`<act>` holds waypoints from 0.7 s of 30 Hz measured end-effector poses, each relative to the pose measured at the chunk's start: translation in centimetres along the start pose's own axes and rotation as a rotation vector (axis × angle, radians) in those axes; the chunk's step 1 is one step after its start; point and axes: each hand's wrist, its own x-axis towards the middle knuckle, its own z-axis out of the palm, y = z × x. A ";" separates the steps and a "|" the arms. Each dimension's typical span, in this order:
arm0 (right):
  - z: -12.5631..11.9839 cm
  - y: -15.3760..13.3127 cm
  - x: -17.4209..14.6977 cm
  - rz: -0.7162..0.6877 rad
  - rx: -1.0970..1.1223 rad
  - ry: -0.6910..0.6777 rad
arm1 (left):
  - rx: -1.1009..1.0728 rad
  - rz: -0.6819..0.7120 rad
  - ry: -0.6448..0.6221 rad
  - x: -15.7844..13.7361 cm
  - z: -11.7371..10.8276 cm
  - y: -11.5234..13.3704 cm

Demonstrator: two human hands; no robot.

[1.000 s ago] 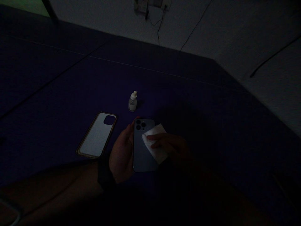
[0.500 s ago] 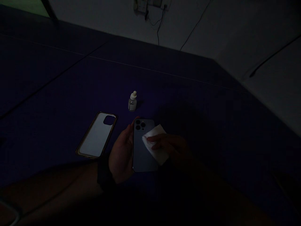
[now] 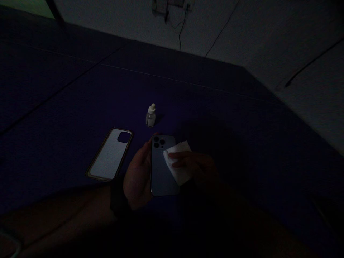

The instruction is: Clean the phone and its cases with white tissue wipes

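Note:
My left hand point(image 3: 137, 177) is closed around the left edge of a bluish smartphone point(image 3: 162, 179), whose back and camera lenses face up. A folded white tissue point(image 3: 177, 172) lies against the right part of the phone's back. My right hand point(image 3: 197, 165) grips this tissue, its fingers pressing on top; the rest of that hand fades into the dark. To the left of my left hand a phone case point(image 3: 107, 156) with a pale back and a brownish rim lies flat. Beyond the phone stands a small dropper bottle point(image 3: 151, 117) with a white cap.
The surface point(image 3: 80, 100) is dark blue, with a seam running across it. A wall point(image 3: 134, 21) rises behind, carrying sockets point(image 3: 160, 7) and hanging cables point(image 3: 183, 30). On the right wall another dark cable point(image 3: 309, 66) shows. Light is very dim.
The tissue and the fingers of my right hand have shifted very slightly on the phone's back. The phone, the case and the bottle stay in place.

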 end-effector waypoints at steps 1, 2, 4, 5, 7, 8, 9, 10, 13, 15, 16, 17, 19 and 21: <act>0.1 0.1 0.0 -0.004 -0.009 0.005 | -0.001 -0.001 -0.003 0.0 0.0 0.0; 0.1 0.1 0.0 -0.027 -0.028 -0.014 | -0.005 -0.003 -0.001 0.0 0.0 0.1; 0.2 0.1 -0.1 -0.110 -0.118 -0.092 | -0.014 -0.013 0.010 0.0 0.1 0.2; 0.2 0.1 -0.1 -0.148 -0.184 -0.126 | -0.017 -0.019 0.012 0.1 0.1 0.3; 0.3 -0.1 -0.3 -0.187 -0.315 -0.135 | -0.016 -0.032 0.008 0.2 0.1 0.4; 0.2 -0.2 -0.4 -0.205 -0.365 -0.111 | -0.012 -0.035 0.002 0.2 0.2 0.4; 0.2 -0.4 -0.6 -0.235 -0.402 -0.081 | -0.008 -0.032 0.000 0.3 0.2 0.4; 0.2 -0.5 -0.7 -0.277 -0.428 -0.048 | -0.002 -0.027 0.001 0.3 0.2 0.4; -0.1 -0.6 -1.0 -0.436 -0.451 0.006 | 0.012 -0.023 -0.013 0.4 0.3 0.3; -0.3 -0.7 -1.2 -0.528 -0.444 -0.011 | 0.013 -0.040 -0.029 0.3 0.3 0.3; -0.2 -0.7 -1.3 -0.565 -0.437 -0.023 | 0.010 -0.037 -0.031 0.2 0.2 0.3; -0.2 -0.7 -1.4 -0.595 -0.429 -0.037 | 0.005 -0.025 -0.026 0.1 0.2 0.3; 0.2 -0.9 -1.4 -0.624 -0.422 -0.068 | -0.016 -0.008 -0.023 0.0 -0.1 0.4; 0.5 -1.2 -1.2 -0.610 -0.451 -0.105 | -0.038 -0.026 -0.035 0.0 -0.2 0.5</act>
